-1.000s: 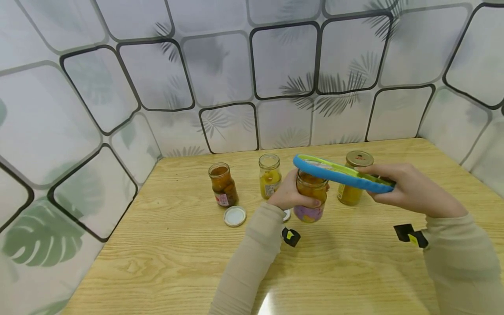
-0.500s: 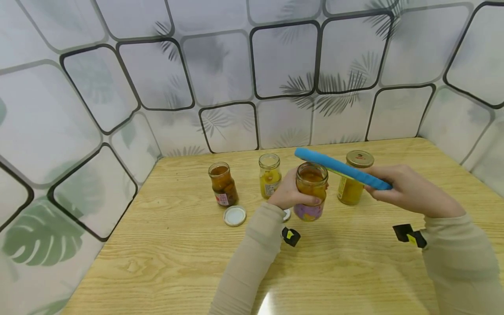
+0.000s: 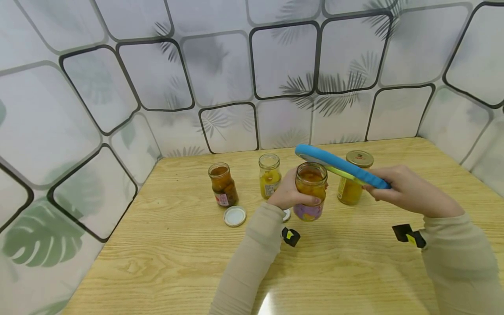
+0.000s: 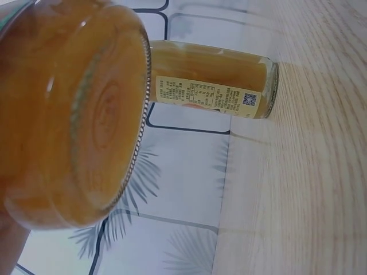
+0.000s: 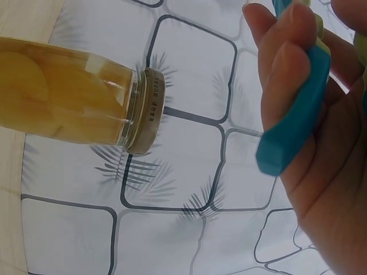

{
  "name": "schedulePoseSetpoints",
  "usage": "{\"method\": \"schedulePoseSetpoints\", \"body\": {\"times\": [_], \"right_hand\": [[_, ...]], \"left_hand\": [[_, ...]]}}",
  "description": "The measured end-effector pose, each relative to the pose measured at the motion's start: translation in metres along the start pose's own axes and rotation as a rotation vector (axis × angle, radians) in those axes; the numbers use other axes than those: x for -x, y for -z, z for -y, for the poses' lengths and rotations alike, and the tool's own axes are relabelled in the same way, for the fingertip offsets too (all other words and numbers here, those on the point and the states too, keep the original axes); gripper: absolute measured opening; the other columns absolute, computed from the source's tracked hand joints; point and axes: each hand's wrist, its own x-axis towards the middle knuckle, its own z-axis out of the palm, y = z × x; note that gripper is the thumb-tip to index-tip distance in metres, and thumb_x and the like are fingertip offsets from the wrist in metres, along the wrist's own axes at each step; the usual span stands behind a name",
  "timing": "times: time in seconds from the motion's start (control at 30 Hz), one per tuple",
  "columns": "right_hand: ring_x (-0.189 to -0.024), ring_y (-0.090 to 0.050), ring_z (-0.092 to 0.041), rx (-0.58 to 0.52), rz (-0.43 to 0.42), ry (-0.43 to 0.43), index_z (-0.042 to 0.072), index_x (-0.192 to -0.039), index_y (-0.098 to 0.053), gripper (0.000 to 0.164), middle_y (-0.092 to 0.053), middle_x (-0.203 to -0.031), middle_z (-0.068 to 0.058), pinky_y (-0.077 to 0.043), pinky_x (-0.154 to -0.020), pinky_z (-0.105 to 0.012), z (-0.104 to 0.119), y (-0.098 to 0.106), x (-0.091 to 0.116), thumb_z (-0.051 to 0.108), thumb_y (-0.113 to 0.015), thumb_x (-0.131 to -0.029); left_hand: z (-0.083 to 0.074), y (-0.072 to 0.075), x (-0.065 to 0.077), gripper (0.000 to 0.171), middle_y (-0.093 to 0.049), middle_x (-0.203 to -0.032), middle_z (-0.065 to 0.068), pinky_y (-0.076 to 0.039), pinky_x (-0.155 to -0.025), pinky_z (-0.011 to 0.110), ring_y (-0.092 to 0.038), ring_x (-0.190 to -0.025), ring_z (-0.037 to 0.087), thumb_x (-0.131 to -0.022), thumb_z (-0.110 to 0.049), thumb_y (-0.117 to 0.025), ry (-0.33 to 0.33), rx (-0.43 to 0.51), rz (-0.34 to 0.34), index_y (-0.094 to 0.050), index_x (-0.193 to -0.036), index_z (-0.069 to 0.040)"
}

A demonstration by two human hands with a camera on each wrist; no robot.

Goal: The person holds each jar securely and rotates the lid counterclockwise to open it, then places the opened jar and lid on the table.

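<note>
We see a pale wood-grain surface (image 3: 169, 262) meeting white walls (image 3: 220, 65) patterned with dark rounded frames and grey fronds. Raised above it, an open glass jar with a purple label (image 3: 315, 188) is gripped by the left hand (image 3: 286, 192); the right hand (image 3: 411, 191) holds a blue-and-green tool (image 3: 342, 166) near that jar's rim.
</note>
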Motion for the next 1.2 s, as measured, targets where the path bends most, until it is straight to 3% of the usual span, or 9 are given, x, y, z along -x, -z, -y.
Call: {"method": "schedulePoseSetpoints", "body": {"times": [0.3, 0.43, 0.53, 0.73, 0.93, 1.2], "right_hand": [[-0.045, -0.029, 0.002, 0.015, -0.036, 0.019, 0.017, -0.078, -0.052, 0.031, -0.035, -0.059, 0.017, -0.028, -0.040, -0.018, 0.0014, 0.0009, -0.0011, -0.012, -0.061, -0.072], [-0.047, -0.029, 0.002, 0.028, -0.044, 0.034, 0.013, -0.086, -0.057, 0.029, -0.033, -0.059, 0.017, -0.029, -0.041, -0.018, 0.0031, 0.0025, -0.0024, -0.012, -0.062, -0.071], [-0.048, -0.031, 0.002, 0.038, -0.040, 0.030, 0.013, -0.088, -0.058, 0.029, -0.033, -0.059, 0.018, -0.029, -0.041, -0.018, 0.0053, 0.0042, -0.0035, -0.010, -0.063, -0.072], [-0.050, -0.031, 0.001, 0.029, -0.033, 0.018, 0.017, -0.079, -0.052, 0.021, -0.032, -0.059, 0.018, -0.029, -0.042, -0.019, 0.0072, 0.0056, -0.0037, -0.001, -0.063, -0.077], [-0.048, -0.031, 0.001, 0.048, -0.047, 0.031, 0.015, -0.085, -0.057, 0.026, -0.034, -0.059, 0.017, -0.030, -0.042, -0.018, 0.0050, 0.0041, -0.0040, -0.008, -0.064, -0.073], [-0.046, -0.028, 0.001, 0.113, -0.057, -0.043, 0.012, -0.079, -0.055, 0.017, -0.030, -0.057, 0.013, -0.028, -0.041, -0.019, 0.0020, 0.0004, -0.0029, -0.004, -0.061, -0.078]], "left_hand": [[0.0009, 0.0010, 0.0000, 0.048, -0.058, -0.096, 0.026, -0.046, -0.081, 0.034, -0.058, -0.084, 0.011, -0.065, 0.011, -0.064, 0.023, -0.022, -0.006, -0.048, -0.110, 0.009], [0.0013, 0.0009, 0.0003, 0.048, -0.057, -0.097, 0.026, -0.046, -0.082, 0.033, -0.058, -0.085, 0.011, -0.066, 0.011, -0.064, 0.033, -0.028, -0.007, -0.048, -0.110, 0.008], [0.0021, 0.0012, 0.0004, 0.048, -0.058, -0.098, 0.025, -0.046, -0.082, 0.033, -0.058, -0.085, 0.011, -0.066, 0.011, -0.064, 0.040, -0.028, -0.008, -0.048, -0.111, 0.008], [0.0025, 0.0016, -0.0005, 0.049, -0.058, -0.097, 0.025, -0.045, -0.082, 0.033, -0.058, -0.085, 0.011, -0.066, 0.011, -0.064, 0.032, -0.038, -0.002, -0.048, -0.112, 0.007], [0.0018, 0.0014, -0.0017, 0.047, -0.057, -0.097, 0.027, -0.045, -0.082, 0.031, -0.058, -0.084, 0.009, -0.066, 0.014, -0.064, 0.044, -0.052, -0.008, -0.048, -0.110, 0.009], [0.0027, -0.0009, -0.0019, 0.048, -0.057, -0.100, 0.021, -0.047, -0.077, 0.028, -0.056, -0.082, 0.009, -0.066, 0.009, -0.067, 0.126, -0.094, -0.099, -0.050, -0.111, 0.006]]}}
